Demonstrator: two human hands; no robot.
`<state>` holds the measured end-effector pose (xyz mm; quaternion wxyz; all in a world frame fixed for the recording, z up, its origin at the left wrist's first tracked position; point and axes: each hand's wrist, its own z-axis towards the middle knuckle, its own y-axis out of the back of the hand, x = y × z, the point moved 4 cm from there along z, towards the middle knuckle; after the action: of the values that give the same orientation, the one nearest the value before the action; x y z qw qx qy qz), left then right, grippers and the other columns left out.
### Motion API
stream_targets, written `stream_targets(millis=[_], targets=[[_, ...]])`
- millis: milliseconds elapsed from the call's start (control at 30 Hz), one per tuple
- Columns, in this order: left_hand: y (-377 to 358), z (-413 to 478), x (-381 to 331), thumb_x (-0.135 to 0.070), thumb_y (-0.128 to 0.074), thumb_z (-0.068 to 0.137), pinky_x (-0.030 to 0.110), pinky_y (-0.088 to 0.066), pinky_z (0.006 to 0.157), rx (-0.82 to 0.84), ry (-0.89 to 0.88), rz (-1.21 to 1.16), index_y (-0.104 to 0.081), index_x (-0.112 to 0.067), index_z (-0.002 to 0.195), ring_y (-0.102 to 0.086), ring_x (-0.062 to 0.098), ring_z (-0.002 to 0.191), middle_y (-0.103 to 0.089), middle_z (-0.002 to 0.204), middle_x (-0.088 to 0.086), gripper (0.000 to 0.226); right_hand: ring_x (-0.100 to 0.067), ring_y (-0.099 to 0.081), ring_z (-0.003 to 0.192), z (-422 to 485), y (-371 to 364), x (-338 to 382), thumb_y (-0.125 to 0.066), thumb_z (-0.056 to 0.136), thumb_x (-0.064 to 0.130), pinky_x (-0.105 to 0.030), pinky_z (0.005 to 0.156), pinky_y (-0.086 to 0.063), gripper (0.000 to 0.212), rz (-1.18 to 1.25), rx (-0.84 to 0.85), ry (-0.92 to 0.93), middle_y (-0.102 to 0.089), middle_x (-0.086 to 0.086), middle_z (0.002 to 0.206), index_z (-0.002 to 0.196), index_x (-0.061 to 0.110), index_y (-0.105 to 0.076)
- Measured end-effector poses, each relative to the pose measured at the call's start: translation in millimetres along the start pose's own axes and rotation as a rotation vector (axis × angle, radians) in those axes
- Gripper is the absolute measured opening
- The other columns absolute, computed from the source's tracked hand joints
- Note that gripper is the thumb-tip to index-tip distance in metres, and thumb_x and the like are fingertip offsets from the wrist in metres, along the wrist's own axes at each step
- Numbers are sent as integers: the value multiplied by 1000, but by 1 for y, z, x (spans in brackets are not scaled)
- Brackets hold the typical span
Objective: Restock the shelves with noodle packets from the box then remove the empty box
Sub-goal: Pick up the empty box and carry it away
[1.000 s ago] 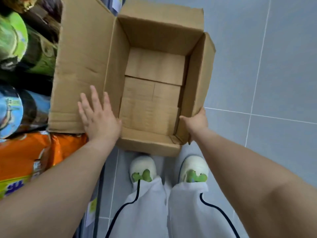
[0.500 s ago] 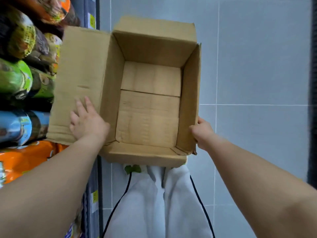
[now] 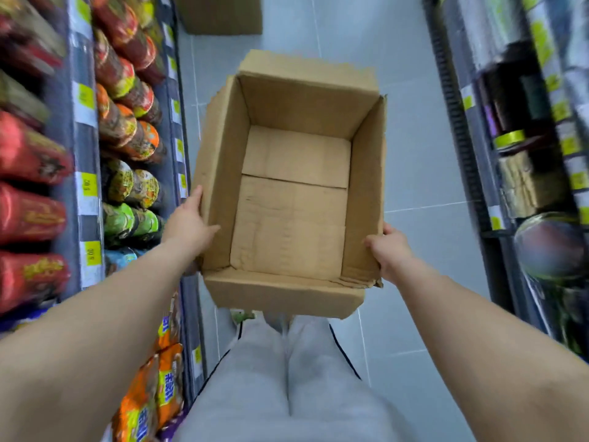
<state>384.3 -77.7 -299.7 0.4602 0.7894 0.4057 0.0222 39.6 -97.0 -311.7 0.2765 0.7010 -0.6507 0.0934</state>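
Held in front of the person, one box [image 3: 283, 295] is up off the floor [image 3: 414, 173]. The left hand [image 3: 188, 224] clasps the box's left wall with the thumb over the rim. The right hand [image 3: 387, 250] grips its right wall. These opposed holds are judged to keep it level for removal. Inside the box: no packets. Left of the box, the shelves [image 3: 86, 186] carry noodle packets [image 3: 130, 186], too blurred to count. Beyond the box, one carton [image 3: 223, 14] stands.

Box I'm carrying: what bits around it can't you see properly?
Head view only.
Box underside: hidden by its own floor.
Second box: cut off by the top edge.
Red packets, far left: motion-blurred, labels unreadable.
Price tags: too small and blurred.
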Motion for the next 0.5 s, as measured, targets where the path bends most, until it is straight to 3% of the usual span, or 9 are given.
stream_targets(millis=[200, 300, 367, 500], targets=[[47, -35, -80, -17, -73, 80, 46, -51, 93, 26, -75, -202, -28, -39, 145, -59, 24, 108, -55, 133, -1, 82, -14, -55, 68, -39, 66, 68, -44, 89, -1, -34, 74, -50, 29, -21, -72, 142, -60, 4, 80, 96, 24, -57], [65, -34, -122, -9, -67, 84, 37, -56, 77, 42, -119, -332, -30, -39, 145, -60, 22, 102, -53, 133, 1, 77, -18, -55, 70, -42, 84, 104, -45, 89, 3, -44, 79, -53, 25, 10, -110, 179, -58, 3, 79, 90, 25, -57], [82, -22, -153, -7, -65, 85, 27, -53, 65, 24, -158, -387, -32, -39, 144, -59, 19, 97, -54, 132, 2, 75, -21, -56, 74, -36, 92, 137, -46, 90, 5, -48, 86, -53, 23, 57, -140, 209, -59, 3, 80, 96, 25, -57], [105, 15, -202, -6, -66, 84, 27, -52, 66, 6, -161, -451, -34, -35, 145, -57, 16, 90, -59, 124, 1, 74, -26, -60, 86, -14, 95, 200, -51, 92, 8, -47, 90, -52, 30, 100, -160, 267, -60, 2, 83, 118, 20, -58]])
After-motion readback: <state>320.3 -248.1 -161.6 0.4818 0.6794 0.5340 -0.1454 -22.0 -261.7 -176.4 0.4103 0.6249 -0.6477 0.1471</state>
